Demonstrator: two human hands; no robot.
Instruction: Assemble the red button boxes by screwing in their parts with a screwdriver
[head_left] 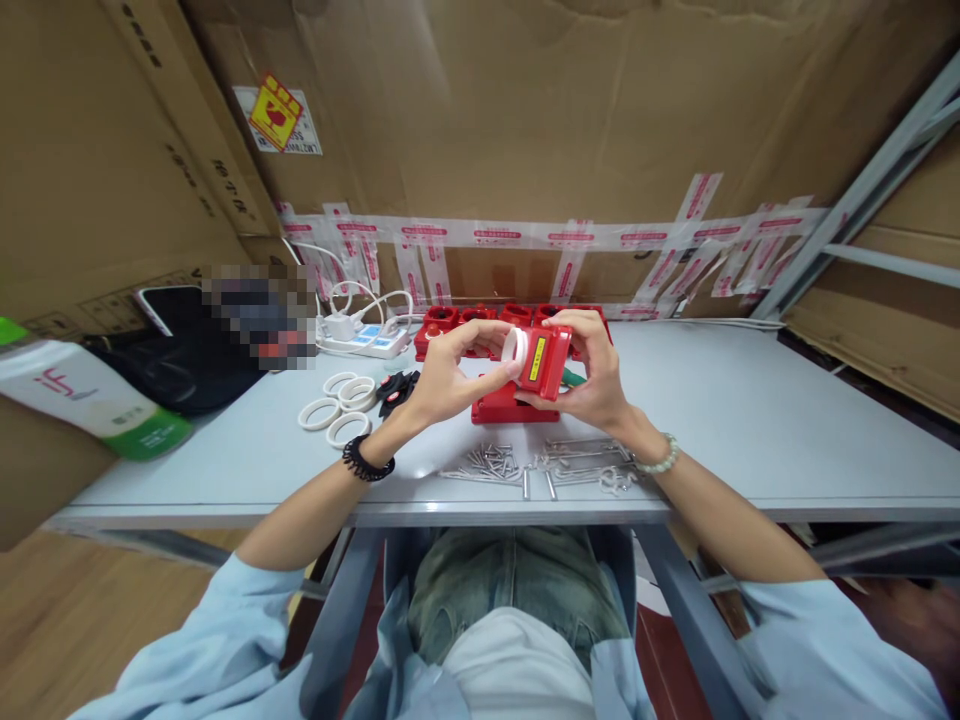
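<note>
Above the middle of the table, my right hand (pixel 596 372) holds a red box-shaped part (pixel 551 362) with a yellow label, its fingers over the top and thumb below. My left hand (pixel 457 372) grips a white ring (pixel 514 350) against the left side of that part, fingers at its top and thumb at its lower edge. Beneath my hands lies another red part (pixel 499 408). A row of red housings (pixel 439 322) stands behind, partly hidden by my hands. A green item (pixel 574 378) shows beside my right palm.
White rings (pixel 347 430) and black parts (pixel 396 392) lie to the left. Screws (pixel 491 462) and metal rods (pixel 592 450) are near the front edge. A power strip (pixel 367 340) with cables, a white-green tube (pixel 90 395) and cardboard (pixel 525 110) surround the work area.
</note>
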